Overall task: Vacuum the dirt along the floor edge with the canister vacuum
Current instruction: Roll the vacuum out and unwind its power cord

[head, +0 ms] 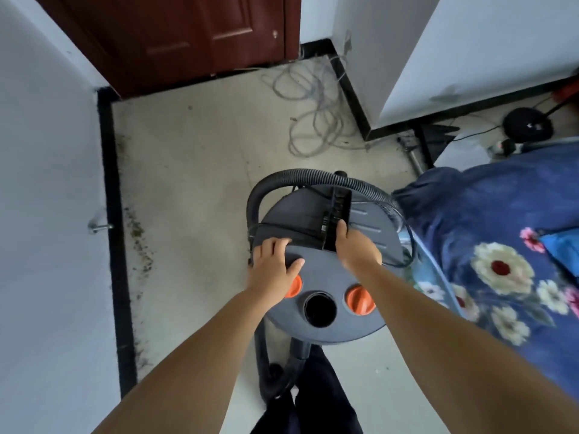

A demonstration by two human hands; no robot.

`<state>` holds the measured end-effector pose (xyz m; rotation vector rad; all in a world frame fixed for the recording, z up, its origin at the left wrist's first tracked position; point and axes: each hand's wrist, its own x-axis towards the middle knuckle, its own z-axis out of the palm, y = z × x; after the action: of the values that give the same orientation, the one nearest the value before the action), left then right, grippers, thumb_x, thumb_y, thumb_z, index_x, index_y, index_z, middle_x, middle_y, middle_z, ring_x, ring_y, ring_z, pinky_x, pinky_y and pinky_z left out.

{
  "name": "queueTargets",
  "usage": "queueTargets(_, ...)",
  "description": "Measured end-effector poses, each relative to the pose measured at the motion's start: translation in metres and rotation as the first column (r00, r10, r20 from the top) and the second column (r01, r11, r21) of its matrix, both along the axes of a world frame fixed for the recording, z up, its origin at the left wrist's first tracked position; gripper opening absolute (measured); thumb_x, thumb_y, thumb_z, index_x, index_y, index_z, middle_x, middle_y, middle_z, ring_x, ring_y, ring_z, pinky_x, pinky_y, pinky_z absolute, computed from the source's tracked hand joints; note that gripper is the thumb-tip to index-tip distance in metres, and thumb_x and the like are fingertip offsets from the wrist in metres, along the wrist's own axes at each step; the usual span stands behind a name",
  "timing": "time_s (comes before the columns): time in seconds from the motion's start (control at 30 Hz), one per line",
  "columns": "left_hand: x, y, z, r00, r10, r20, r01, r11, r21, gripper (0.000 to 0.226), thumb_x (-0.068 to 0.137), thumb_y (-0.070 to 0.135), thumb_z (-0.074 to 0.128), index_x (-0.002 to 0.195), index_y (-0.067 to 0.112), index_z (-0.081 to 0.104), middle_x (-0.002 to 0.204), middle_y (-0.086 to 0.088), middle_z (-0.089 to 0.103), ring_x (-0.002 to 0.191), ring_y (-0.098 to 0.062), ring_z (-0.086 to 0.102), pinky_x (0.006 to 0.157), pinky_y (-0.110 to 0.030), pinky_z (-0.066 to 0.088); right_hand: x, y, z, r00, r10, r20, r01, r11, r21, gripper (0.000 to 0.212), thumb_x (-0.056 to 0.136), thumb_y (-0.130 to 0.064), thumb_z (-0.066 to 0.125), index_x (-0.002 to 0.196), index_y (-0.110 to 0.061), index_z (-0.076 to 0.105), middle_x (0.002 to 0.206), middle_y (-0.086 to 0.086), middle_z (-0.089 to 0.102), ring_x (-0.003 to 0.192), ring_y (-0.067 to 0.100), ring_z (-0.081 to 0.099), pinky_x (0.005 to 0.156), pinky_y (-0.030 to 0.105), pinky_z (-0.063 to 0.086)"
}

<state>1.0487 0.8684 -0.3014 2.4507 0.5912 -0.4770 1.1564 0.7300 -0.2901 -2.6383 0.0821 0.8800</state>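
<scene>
A grey round canister vacuum (326, 321) with two orange knobs and a black port stands on the pale floor right below me. Its black ribbed hose (300, 175) arcs over the far side of the lid. A black floor nozzle (336, 211) lies across the lid top. My left hand (272, 261) rests flat on the lid's left side, fingers spread, partly covering one orange knob. My right hand (355, 245) grips the near end of the nozzle. Brown dirt (139, 242) is strewn along the black baseboard (114, 214) on the left.
A dark red door (188, 36) closes the far end. Loose grey cables (310, 98) coil on the floor near a white wall corner. A bed with a blue floral cover (501, 245) crowds the right side. A metal door stop (98, 227) sticks out of the left wall.
</scene>
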Motion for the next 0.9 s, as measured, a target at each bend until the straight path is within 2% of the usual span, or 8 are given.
queueTargets(0.37,-0.145,-0.066,-0.001,0.984,0.177,0.010,-0.178,0.983,0.040,0.051,0.093,0.049,0.046,0.138,0.026,0.036,0.142,0.001,0.033,0.132,-0.023,0.029,0.101,-0.047,0.037,-0.129,-0.048,0.002,0.989,0.148,0.001,-0.148,0.987,0.056,0.062,0.105,-0.043,0.013,0.123,-0.006,0.060,0.124,0.018,0.061,0.114,0.035,0.057,0.083,0.037,0.040)
queueTargets(0.53,-0.207,-0.113,0.002,0.962,0.272,-0.011,-0.272,0.962,0.022,0.051,0.094,0.049,0.045,0.139,0.027,0.034,0.143,0.000,0.031,0.132,-0.024,0.028,0.102,-0.047,0.035,-0.182,-0.084,-0.005,0.967,0.248,0.056,-0.251,0.967,0.037,0.065,0.104,-0.044,0.012,0.110,-0.008,0.065,0.111,0.015,0.066,0.100,0.032,0.060,0.074,0.035,0.037)
queueTargets(0.67,-0.261,-0.156,0.004,0.948,0.317,-0.012,-0.317,0.948,0.007,0.051,0.095,0.048,0.044,0.140,0.027,0.032,0.143,0.000,0.030,0.132,-0.024,0.027,0.102,-0.047,0.035,-0.231,-0.122,-0.003,0.951,0.298,0.080,-0.302,0.952,0.049,0.062,0.104,-0.043,0.012,0.098,-0.011,0.064,0.104,0.014,0.066,0.085,0.029,0.055,0.071,0.034,0.037)
queueTargets(0.8,-0.306,-0.197,0.004,0.933,0.359,-0.029,-0.360,0.933,-0.020,0.052,0.095,0.049,0.043,0.140,0.026,0.031,0.144,-0.001,0.029,0.133,-0.024,0.026,0.104,-0.049,0.036,-0.272,-0.156,-0.003,0.936,0.344,0.075,-0.347,0.937,0.037,0.064,0.104,-0.044,0.012,0.100,-0.008,0.064,0.105,0.015,0.066,0.095,0.031,0.059,0.073,0.035,0.038)
queueTargets(0.9,-0.348,-0.232,0.003,0.917,0.397,-0.033,-0.398,0.917,-0.027,0.053,0.094,0.050,0.043,0.140,0.026,0.032,0.143,-0.001,0.029,0.133,-0.024,0.026,0.104,-0.050,0.036,-0.309,-0.184,-0.005,0.912,0.398,0.099,-0.401,0.916,0.011,0.064,0.104,-0.045,0.012,0.097,-0.008,0.064,0.103,0.014,0.066,0.094,0.031,0.059,0.072,0.035,0.038)
